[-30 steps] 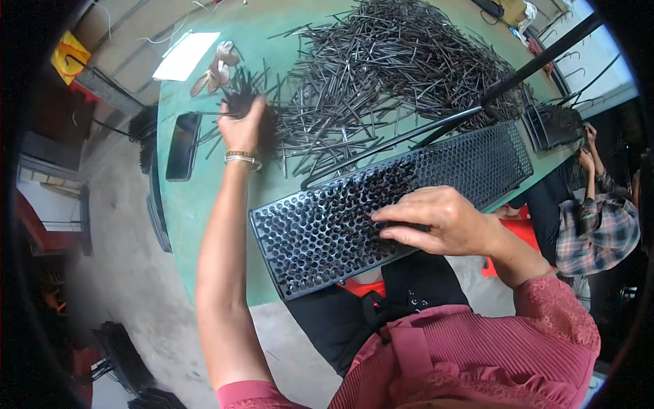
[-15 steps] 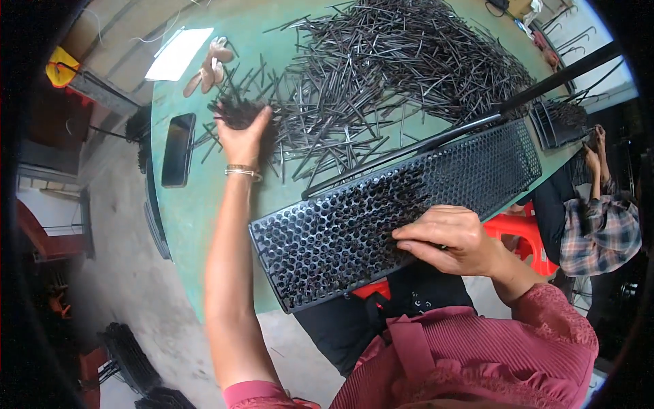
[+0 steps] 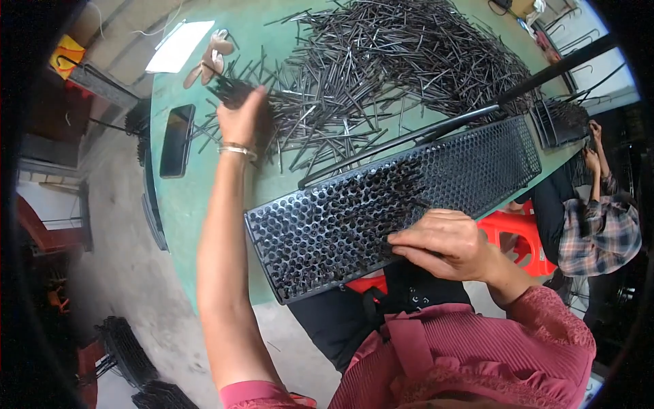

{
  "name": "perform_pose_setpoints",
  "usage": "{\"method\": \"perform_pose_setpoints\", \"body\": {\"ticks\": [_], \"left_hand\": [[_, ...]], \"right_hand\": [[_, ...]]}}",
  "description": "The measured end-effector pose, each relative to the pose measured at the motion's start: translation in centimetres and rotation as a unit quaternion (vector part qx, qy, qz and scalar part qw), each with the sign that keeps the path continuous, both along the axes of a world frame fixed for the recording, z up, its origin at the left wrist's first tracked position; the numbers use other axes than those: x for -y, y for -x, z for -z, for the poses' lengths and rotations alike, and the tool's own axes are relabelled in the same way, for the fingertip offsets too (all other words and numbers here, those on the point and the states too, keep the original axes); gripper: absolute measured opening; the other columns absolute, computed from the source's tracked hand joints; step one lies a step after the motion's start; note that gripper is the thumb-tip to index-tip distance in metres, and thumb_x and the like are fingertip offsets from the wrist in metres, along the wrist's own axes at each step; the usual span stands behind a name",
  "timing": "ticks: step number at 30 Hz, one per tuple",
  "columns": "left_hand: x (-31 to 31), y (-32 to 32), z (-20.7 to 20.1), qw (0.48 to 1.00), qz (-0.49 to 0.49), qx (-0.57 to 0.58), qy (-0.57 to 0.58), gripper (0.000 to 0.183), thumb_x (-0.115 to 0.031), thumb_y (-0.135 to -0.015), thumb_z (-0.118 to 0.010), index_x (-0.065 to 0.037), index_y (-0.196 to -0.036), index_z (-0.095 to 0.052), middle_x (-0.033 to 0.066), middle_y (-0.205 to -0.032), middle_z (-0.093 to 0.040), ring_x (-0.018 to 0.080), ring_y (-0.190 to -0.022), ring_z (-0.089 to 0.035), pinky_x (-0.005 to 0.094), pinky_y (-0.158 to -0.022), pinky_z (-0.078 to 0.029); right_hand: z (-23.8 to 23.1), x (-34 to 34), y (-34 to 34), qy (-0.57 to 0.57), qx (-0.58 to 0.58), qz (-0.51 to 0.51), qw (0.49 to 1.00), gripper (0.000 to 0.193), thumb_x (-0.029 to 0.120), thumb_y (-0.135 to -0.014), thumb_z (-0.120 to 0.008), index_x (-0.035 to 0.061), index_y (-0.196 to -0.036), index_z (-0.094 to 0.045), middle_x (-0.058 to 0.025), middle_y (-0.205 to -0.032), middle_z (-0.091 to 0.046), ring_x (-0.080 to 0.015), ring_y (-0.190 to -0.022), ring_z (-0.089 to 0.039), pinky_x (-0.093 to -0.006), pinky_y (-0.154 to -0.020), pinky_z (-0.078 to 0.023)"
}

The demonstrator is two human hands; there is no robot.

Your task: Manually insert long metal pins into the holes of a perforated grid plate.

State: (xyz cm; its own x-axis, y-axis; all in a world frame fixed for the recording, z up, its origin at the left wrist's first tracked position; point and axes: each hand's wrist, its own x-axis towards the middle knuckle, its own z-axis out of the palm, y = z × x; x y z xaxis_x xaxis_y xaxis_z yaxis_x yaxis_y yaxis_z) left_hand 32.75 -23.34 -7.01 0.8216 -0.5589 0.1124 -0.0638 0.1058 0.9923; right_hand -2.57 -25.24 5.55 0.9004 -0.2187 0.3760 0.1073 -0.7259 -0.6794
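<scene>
My left hand [image 3: 243, 121] reaches out over the green table [image 3: 194, 198] and is closed around a bunch of thin black rods [image 3: 228, 90] at the left edge of a big loose pile of rods [image 3: 402, 61]. A bracelet sits on that wrist. My right hand [image 3: 443, 244] rests on the near edge of a long black perforated tray [image 3: 381, 204], fingers pinched together on its holes; whether it holds a rod is hidden. Many holes in the tray's middle hold rods.
A dark phone [image 3: 176, 140] lies left of my left hand, a white sheet [image 3: 180, 46] and a small tan object [image 3: 211, 54] beyond it. A second tray [image 3: 555, 123] sits at the right, where another person in a plaid shirt [image 3: 599, 225] works. A red stool [image 3: 518, 238] stands below the table.
My left hand has stayed at the pile's left edge, gathering rods into its grip. My right hand has slid slightly along the tray's near edge.
</scene>
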Motion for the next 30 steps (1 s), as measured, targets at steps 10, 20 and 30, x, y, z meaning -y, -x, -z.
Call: {"method": "perform_pose_setpoints", "body": {"ticks": [10, 20, 30], "left_hand": [[-4.6, -0.4, -10.9, 0.904, 0.171, -0.317, 0.231, 0.017, -0.014, -0.083, -0.057, 0.0, -0.092, -0.059, 0.0076, -0.082, -0.061, 0.0202, -0.077, -0.059, 0.0363, -0.073, -0.051], [-14.3, 24.8, -13.7, 0.847, 0.306, -0.396, 0.177, 0.032, -0.02, -0.074, -0.067, -0.003, -0.094, -0.048, 0.0087, -0.073, -0.049, 0.0204, -0.068, -0.05, 0.0352, -0.063, -0.044], [-16.4, 33.9, -8.2, 0.764, 0.285, -0.527, 0.238, 0.028, -0.016, -0.076, -0.063, -0.001, -0.094, -0.048, 0.0065, -0.073, -0.045, 0.019, -0.067, -0.044, 0.0333, -0.062, -0.039]], "right_hand": [[-0.1, -1.8, 2.5, -0.016, 0.038, -0.01, 0.999, 0.016, 0.004, -0.076, -0.068, 0.0006, -0.091, -0.066, -0.0094, -0.073, -0.065, -0.0224, -0.061, -0.062, -0.0317, -0.056, -0.048], [-1.9, -3.5, 2.3, -0.561, -0.038, -0.059, 0.825, 0.04, 0.014, -0.091, -0.057, -0.0044, -0.125, -0.049, -0.0064, -0.091, -0.062, -0.0103, -0.076, -0.058, -0.0246, -0.071, -0.049], [4.2, -6.6, 8.1, -0.77, -0.064, -0.091, 0.628, 0.052, 0.039, -0.09, -0.056, -0.0005, -0.122, -0.045, -0.0026, -0.088, -0.055, -0.0077, -0.067, -0.052, -0.0206, -0.054, -0.042]]}}
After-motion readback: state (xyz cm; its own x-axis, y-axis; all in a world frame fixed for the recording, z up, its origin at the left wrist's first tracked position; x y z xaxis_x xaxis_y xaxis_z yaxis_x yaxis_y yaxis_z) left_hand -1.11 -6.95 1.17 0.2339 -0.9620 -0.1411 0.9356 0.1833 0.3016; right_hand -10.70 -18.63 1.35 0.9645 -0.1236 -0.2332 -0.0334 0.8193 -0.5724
